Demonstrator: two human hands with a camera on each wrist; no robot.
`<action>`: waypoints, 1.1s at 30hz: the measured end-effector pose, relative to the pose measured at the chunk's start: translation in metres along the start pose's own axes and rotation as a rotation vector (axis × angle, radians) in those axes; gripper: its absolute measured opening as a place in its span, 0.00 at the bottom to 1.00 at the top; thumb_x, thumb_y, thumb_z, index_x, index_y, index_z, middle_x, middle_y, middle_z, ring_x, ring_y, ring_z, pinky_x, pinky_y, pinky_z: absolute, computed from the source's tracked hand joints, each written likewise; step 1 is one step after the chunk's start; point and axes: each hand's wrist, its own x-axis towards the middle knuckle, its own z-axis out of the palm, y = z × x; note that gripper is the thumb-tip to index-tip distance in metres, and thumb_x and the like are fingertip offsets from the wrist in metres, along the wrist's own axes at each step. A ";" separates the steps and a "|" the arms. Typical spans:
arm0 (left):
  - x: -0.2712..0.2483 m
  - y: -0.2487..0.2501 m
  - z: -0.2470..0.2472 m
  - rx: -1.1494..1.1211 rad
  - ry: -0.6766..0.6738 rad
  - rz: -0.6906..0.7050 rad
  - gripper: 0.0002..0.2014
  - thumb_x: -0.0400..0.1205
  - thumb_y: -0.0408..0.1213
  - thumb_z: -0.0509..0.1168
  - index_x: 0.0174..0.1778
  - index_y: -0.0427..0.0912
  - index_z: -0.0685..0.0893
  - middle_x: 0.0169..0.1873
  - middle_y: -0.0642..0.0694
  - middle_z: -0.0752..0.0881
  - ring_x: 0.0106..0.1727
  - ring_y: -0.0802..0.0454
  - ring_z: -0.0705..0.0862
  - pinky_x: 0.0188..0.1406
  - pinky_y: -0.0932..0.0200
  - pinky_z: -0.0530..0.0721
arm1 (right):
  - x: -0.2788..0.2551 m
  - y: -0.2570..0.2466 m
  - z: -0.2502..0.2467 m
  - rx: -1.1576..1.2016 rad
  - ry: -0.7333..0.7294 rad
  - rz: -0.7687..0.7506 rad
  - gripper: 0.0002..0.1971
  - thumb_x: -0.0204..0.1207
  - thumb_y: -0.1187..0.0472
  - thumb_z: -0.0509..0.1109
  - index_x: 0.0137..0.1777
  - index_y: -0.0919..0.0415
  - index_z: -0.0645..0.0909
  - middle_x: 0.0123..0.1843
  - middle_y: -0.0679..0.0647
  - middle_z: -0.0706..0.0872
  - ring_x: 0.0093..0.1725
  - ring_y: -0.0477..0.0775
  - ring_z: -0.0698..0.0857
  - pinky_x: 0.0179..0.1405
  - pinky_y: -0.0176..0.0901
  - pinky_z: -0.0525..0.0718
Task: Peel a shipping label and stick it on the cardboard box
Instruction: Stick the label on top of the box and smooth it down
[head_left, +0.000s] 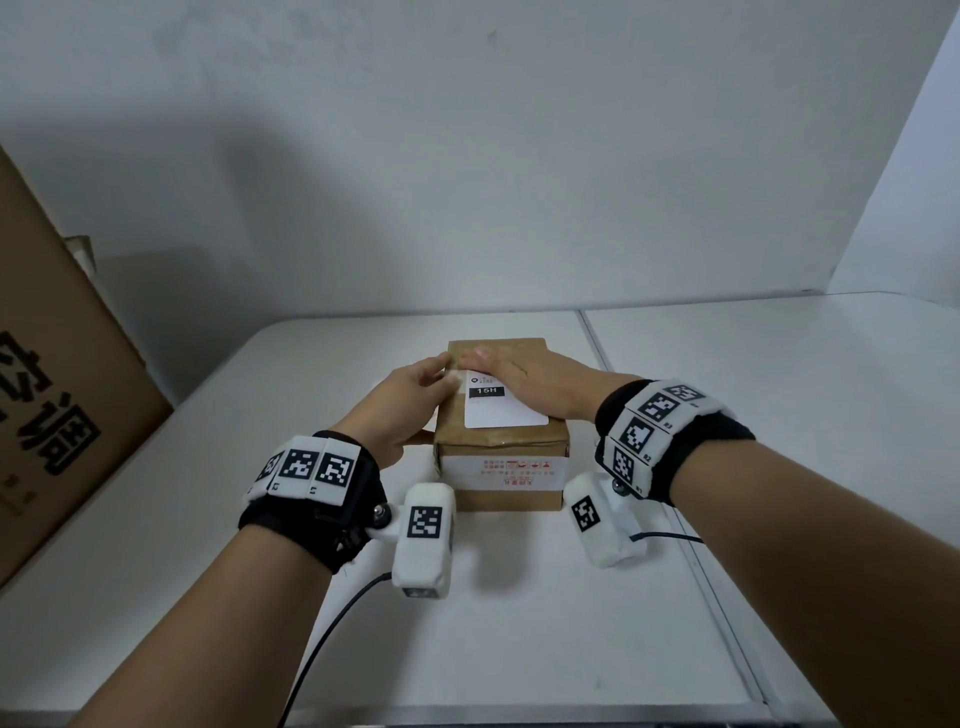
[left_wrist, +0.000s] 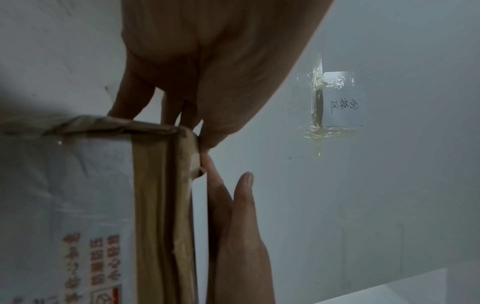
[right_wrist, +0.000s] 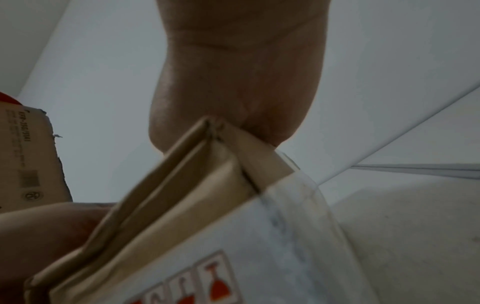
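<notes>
A small brown cardboard box (head_left: 498, 488) with white tape round its front stands in the middle of the white table (head_left: 519, 623). On its top lies a white shipping label (head_left: 506, 413) printed "15H". My right hand (head_left: 524, 382) lies flat across the label's far and right part, fingers straight, pressing it down. My left hand (head_left: 415, 395) sits at the box's left side. Its straight fingers touch the label's left edge on the top, and its thumb lies along the side wall. The left wrist view shows the box (left_wrist: 161, 185) edge-on under those fingers (left_wrist: 130, 98). The right wrist view shows the palm (right_wrist: 233, 82) on the box (right_wrist: 182, 195).
A large brown carton (head_left: 62, 389) with black characters leans at the table's left edge. A seam (head_left: 597, 343) splits the table right of the box. A black cable (head_left: 332, 623) trails from the left wrist camera. A taped paper note (left_wrist: 337, 98) hangs on the wall behind.
</notes>
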 end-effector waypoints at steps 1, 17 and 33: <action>0.000 -0.001 0.000 -0.001 -0.002 0.000 0.24 0.87 0.40 0.59 0.80 0.50 0.69 0.65 0.51 0.84 0.59 0.58 0.83 0.37 0.60 0.87 | 0.002 0.001 0.000 -0.011 -0.006 -0.004 0.27 0.88 0.45 0.40 0.83 0.50 0.63 0.85 0.49 0.63 0.85 0.50 0.59 0.80 0.40 0.50; -0.002 0.004 0.002 0.103 -0.014 -0.030 0.24 0.87 0.43 0.56 0.81 0.56 0.64 0.64 0.48 0.85 0.46 0.50 0.86 0.40 0.52 0.87 | 0.004 0.006 -0.005 -0.125 -0.001 0.008 0.27 0.88 0.47 0.38 0.85 0.52 0.57 0.86 0.49 0.61 0.86 0.48 0.55 0.84 0.47 0.48; 0.003 0.003 0.011 0.184 0.064 0.011 0.20 0.87 0.45 0.51 0.77 0.57 0.67 0.68 0.50 0.80 0.54 0.48 0.85 0.37 0.48 0.91 | -0.013 0.023 0.002 -0.041 0.099 0.032 0.27 0.89 0.52 0.36 0.83 0.50 0.64 0.86 0.51 0.60 0.86 0.51 0.56 0.84 0.49 0.42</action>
